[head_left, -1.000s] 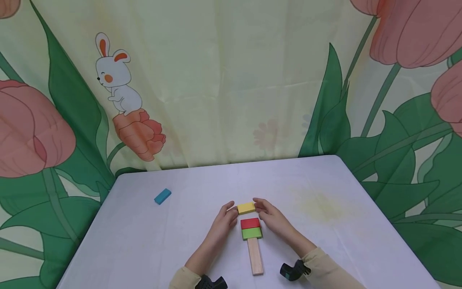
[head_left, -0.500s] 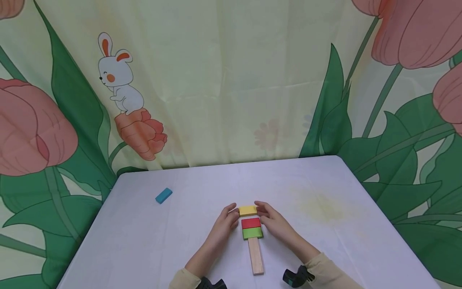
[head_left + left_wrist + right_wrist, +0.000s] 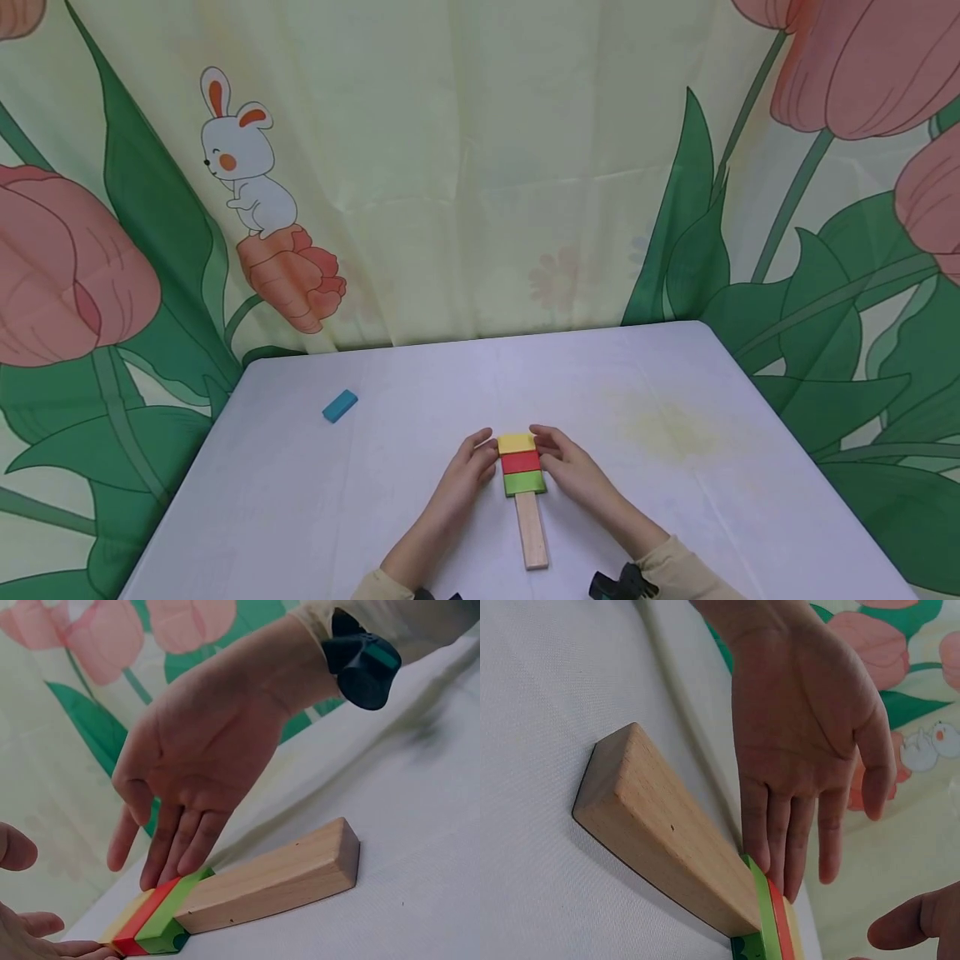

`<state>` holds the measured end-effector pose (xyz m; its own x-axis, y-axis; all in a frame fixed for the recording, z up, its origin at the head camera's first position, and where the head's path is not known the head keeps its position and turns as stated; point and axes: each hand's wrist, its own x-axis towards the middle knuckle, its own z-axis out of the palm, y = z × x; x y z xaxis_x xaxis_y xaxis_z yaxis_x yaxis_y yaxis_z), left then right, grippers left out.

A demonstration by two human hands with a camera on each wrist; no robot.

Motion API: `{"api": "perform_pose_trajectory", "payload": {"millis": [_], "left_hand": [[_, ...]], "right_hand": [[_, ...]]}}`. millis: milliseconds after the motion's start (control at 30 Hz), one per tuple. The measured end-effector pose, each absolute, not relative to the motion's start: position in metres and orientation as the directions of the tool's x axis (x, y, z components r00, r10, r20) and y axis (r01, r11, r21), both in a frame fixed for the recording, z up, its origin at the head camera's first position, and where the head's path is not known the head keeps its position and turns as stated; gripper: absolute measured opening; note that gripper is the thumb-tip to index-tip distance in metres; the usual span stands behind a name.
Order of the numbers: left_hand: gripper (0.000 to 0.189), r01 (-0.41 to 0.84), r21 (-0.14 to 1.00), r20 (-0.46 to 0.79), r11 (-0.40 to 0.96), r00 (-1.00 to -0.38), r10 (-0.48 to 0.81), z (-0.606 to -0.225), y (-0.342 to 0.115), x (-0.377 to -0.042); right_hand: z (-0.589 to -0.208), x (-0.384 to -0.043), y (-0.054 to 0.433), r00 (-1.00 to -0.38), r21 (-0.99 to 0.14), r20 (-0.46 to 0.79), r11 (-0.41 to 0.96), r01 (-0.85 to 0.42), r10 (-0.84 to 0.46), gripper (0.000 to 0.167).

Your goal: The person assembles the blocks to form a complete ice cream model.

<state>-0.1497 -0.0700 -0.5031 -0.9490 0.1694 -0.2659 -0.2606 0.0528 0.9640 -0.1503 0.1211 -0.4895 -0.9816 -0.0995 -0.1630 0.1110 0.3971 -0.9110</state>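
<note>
On the white tabletop, a yellow block (image 3: 517,442), a red block (image 3: 521,462) and a green block (image 3: 524,482) lie in a row against one another. Below the green one, a long plain wooden block (image 3: 532,533) touches its near side like a stem. My left hand (image 3: 465,472) rests its fingers along the row's left end, and my right hand (image 3: 576,469) does the same at the right. In the left wrist view, the right hand's (image 3: 210,742) fingers hang straight down to the blocks. The right wrist view has the left hand (image 3: 802,727) with straight fingers touching the row.
A blue block (image 3: 341,406) lies apart on the table (image 3: 247,500) at the left. Behind the table's far edge hangs a curtain (image 3: 480,167) printed with tulips and a rabbit. A small black device (image 3: 622,583) is worn on the right wrist.
Both hands have moved the yellow block toward the person, closing the gap to the red block. The other blocks stay in place.
</note>
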Motion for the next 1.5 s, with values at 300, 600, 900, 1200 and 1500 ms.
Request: {"api": "perform_pose_trajectory", "payload": {"millis": [300,600,900,1200,1500], "left_hand": [[0.057,-0.256,0.966,-0.257,0.029,-0.95,0.178,-0.506,-0.071,-0.148],[0.057,-0.259,0.965,-0.261,0.035,-0.949,0.178,-0.504,-0.07,-0.149],[0.047,-0.22,0.964,-0.238,0.149,-0.964,0.116,-0.507,-0.088,-0.153],[0.037,-0.111,0.933,-0.137,0.343,-0.989,0.052,-0.501,-0.13,-0.175],[0.034,0.002,0.776,-0.047,0.63,-0.997,0.061,-0.488,-0.192,-0.211]], "right_hand": [[-0.487,-0.148,0.121,-0.982,-0.914,-0.165,0.389,0.116,-0.094,0.048],[-0.488,-0.153,0.129,-0.979,-0.888,-0.178,0.445,0.119,-0.095,0.041],[-0.492,-0.16,0.14,-0.961,-0.726,0.002,0.66,-0.192,-0.278,0.028],[-0.498,-0.166,0.15,-0.8,-0.496,0.096,0.669,-0.554,-0.592,0.016],[-0.505,-0.161,0.148,-0.732,-0.423,-0.023,0.67,-0.61,-0.681,0.044]]}}
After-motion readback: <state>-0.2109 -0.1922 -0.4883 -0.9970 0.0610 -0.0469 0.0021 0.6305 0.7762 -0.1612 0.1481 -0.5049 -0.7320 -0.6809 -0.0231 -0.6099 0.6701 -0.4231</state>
